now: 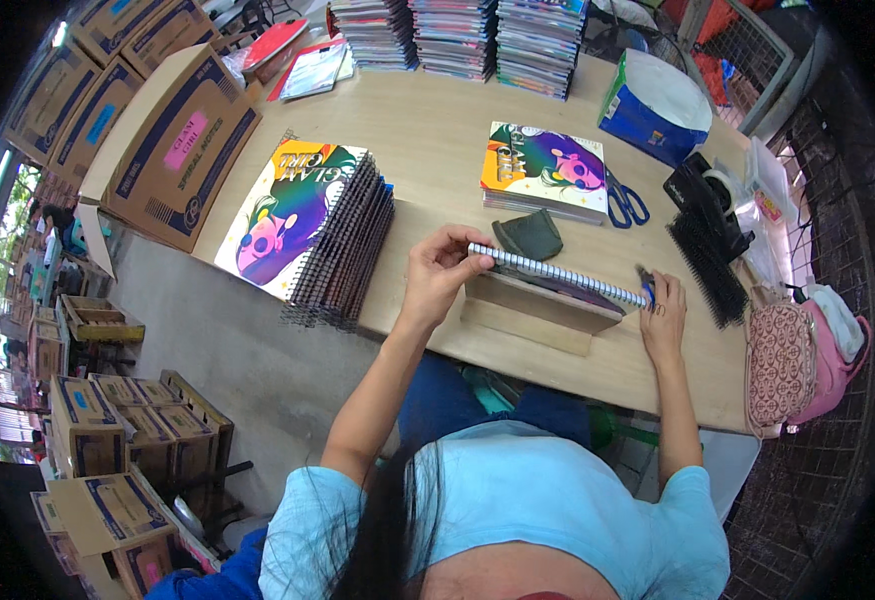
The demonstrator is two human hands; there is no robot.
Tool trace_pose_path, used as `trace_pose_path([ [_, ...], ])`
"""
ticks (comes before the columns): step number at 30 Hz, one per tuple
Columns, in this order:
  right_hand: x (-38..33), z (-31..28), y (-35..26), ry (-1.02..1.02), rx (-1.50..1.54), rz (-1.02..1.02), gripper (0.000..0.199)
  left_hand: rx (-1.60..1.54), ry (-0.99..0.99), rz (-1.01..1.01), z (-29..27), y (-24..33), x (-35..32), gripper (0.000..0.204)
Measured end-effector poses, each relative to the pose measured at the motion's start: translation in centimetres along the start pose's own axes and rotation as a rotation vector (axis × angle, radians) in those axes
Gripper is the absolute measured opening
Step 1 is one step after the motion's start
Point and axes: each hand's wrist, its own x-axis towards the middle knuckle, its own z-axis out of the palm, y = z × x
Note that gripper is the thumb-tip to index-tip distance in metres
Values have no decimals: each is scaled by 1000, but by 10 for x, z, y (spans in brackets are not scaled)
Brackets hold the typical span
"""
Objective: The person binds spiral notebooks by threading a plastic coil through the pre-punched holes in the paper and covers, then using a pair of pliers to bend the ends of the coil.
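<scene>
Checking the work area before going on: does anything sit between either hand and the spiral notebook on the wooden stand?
Nothing visible does. The left hand already pinches the spiral notebook at its left end, and the right hand rests at its right end on the wooden stand.

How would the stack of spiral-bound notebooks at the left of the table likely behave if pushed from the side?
The stack of notebooks already leans, its coil edges fanned out, so it would probably shear and slide apart. Its glossy covers suggest slipperiness. Being many books deep, it is likely heavy.

Notebook on wooden stand, btwn two stacks, scissors behind
</scene>
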Motion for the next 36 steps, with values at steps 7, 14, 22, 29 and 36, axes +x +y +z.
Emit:
trace_pose_path([
  [7, 120, -100, -97, 117, 495, -293, 37, -49, 41, 3, 6, 2, 2, 49],
  [14, 178, -116, -200, 163, 105, -1169, 16, -64, 13, 31, 7, 3, 5, 52],
  [22, 187, -117, -217, 81, -44, -1396, 8, -81, -4, -1, 0, -3, 8, 54],
  [29, 168, -109, -205, -720, 198, -648, 26, 91, 77, 66, 7, 4, 6, 60],
  [36, 120, -76, -83, -267, 512, 14, 35, 776, 214, 475, 30, 22, -7, 54],
])
